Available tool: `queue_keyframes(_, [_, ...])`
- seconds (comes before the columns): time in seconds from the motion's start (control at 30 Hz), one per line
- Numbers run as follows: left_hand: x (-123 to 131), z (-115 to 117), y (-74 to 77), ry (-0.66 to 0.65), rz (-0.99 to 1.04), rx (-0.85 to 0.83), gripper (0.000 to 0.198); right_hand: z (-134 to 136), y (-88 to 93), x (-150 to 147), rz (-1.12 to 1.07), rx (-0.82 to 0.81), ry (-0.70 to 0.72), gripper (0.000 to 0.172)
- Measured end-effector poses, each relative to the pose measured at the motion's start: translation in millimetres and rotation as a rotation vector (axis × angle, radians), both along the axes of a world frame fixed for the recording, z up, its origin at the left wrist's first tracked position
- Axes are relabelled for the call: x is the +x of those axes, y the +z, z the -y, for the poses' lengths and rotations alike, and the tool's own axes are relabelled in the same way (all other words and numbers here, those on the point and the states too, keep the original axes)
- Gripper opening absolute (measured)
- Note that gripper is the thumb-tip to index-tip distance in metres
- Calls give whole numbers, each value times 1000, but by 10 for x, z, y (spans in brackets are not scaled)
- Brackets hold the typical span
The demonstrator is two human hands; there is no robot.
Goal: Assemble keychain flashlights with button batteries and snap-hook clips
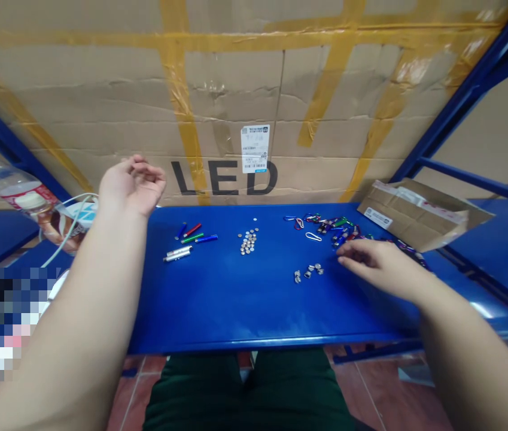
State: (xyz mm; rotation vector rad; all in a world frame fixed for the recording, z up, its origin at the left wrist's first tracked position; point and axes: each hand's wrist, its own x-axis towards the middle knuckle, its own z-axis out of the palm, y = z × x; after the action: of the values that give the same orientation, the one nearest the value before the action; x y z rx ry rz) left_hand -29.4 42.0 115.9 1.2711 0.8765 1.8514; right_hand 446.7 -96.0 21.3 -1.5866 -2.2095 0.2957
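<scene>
Above our lap (245, 389), the right hand (377, 263) lies open against the carabiner pile (332, 228), desk (218, 299) right. Left hand (132, 185) hovers loosely curled, apparently empty. We judge a sweep could scatter the nearby silver caps (308, 272).

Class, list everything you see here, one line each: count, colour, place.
table: one, blue, in front
cardboard wall: one, brown with yellow tape, behind
label: one, white, on the cardboard wall
bottle: one, clear, far left
cable: one, white, beside the bottle
small tubes: six, blue, red, green, silver, left
flat discs: a heap, silver, centre
caps: a few, silver, centre right
clips: a pile, mixed colours, back right
small box: one, brown, right
left hand: one, raised, fingers curled, back left
right hand: one, flat on table, fingertips by the clips
</scene>
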Motion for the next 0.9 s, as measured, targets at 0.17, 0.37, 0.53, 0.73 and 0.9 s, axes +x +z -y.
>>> queue_keyframes(0.17, [291,116,-253,2,-35,-90,36,-520,251,-6,175,-15,-203,17])
queue_keyframes(0.37, [216,87,-747,105,-536,-62,36,-1205,303,-300,395,-130,-373,19])
queue_keyframes(0.53, [95,147,-910,171,-808,-314,33,-1389,-15,-509,405,45,-364,34])
queue_keyframes(0.73, [-7,202,-890,263,-1170,-346,29,-1358,-322,-521,420,171,-180,38])
queue_keyframes(0.9, [-81,115,-993,315,-1443,-316,29,-1351,-400,-572,373,218,-41,40])
